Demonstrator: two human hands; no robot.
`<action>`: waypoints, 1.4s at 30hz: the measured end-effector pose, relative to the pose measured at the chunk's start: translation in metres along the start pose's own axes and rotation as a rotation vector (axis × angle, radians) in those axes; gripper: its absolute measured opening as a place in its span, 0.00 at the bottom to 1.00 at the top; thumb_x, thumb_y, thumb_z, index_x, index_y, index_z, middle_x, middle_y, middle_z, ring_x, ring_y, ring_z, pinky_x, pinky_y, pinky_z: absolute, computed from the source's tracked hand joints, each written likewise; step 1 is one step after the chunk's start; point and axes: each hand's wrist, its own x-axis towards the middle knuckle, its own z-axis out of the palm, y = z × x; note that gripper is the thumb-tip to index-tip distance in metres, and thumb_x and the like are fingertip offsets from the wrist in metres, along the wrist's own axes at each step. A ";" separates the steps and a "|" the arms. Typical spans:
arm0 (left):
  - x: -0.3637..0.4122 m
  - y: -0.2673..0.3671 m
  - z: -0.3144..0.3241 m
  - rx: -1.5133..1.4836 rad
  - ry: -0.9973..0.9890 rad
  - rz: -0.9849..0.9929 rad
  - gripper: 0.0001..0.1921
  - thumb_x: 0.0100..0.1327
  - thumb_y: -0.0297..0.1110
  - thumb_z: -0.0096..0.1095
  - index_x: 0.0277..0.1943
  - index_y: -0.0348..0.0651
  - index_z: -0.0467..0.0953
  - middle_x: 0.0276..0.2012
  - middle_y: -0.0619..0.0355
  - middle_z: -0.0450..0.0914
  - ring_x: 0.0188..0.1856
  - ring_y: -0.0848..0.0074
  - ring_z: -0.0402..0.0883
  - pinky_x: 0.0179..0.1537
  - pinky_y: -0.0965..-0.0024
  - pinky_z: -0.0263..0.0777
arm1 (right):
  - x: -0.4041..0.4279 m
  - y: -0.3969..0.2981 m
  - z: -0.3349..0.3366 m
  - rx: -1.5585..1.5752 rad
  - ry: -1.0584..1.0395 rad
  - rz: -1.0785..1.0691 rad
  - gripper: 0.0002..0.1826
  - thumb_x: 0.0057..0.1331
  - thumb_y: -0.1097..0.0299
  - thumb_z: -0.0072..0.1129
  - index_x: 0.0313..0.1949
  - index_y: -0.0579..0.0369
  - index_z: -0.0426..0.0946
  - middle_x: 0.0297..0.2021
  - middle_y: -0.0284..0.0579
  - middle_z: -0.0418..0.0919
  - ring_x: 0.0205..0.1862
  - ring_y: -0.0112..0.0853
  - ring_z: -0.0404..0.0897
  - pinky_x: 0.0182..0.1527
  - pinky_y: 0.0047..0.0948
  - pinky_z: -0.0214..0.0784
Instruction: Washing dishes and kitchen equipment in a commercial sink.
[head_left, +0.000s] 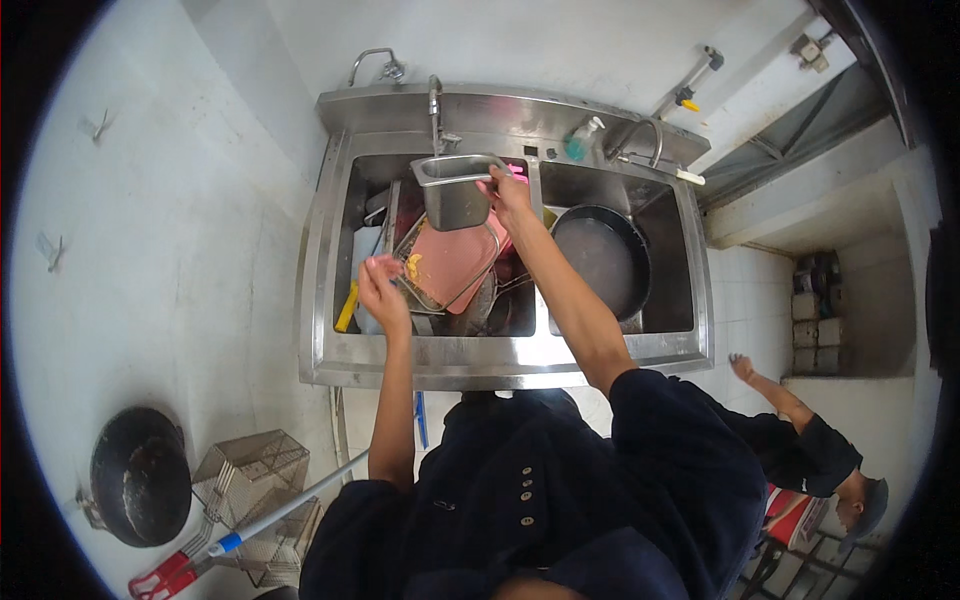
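Note:
My right hand (507, 193) grips the rim of a deep stainless steel food pan (456, 201), held upright beneath the faucet (434, 109) over the left sink basin. My left hand (381, 289) hovers over the basin's left side, fingers apart and holding nothing. Below the hands lies a pink textured tray or mat (450, 259) with yellow scraps on it, among wire racks and other wares. A yellow handle (347, 307) lies at the basin's left. In the right basin sits a round black pan (600, 262) with cloudy liquid.
A pump bottle (583, 139) of green liquid stands on the sink's back ledge, near a second faucet (658, 142). At lower left are a black wok (141, 477), wire fryer baskets (251, 469) and a long pole (292, 504). Another person (810, 442) is at the right.

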 end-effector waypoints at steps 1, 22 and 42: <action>0.010 0.002 0.018 -0.033 0.010 0.062 0.15 0.70 0.36 0.43 0.34 0.35 0.72 0.24 0.59 0.75 0.26 0.81 0.72 0.30 0.77 0.65 | -0.002 -0.006 -0.011 0.047 0.012 -0.038 0.06 0.62 0.72 0.55 0.32 0.63 0.72 0.27 0.40 0.70 0.29 0.27 0.73 0.35 0.26 0.80; 0.212 -0.260 0.259 0.851 -0.216 -0.347 0.21 0.58 0.45 0.51 0.36 0.30 0.76 0.36 0.41 0.79 0.41 0.54 0.80 0.47 0.55 0.71 | 0.017 -0.100 0.005 -1.847 -0.178 -1.360 0.10 0.56 0.70 0.57 0.23 0.65 0.78 0.59 0.43 0.63 0.64 0.43 0.57 0.44 0.40 0.73; 0.181 -0.258 0.354 0.254 -0.350 -0.531 0.25 0.64 0.58 0.45 0.22 0.44 0.69 0.14 0.64 0.66 0.13 0.81 0.63 0.13 0.76 0.56 | -0.100 -0.109 -0.307 -0.687 0.607 -0.495 0.24 0.65 0.60 0.53 0.48 0.74 0.69 0.51 0.51 0.70 0.43 0.35 0.75 0.46 0.32 0.69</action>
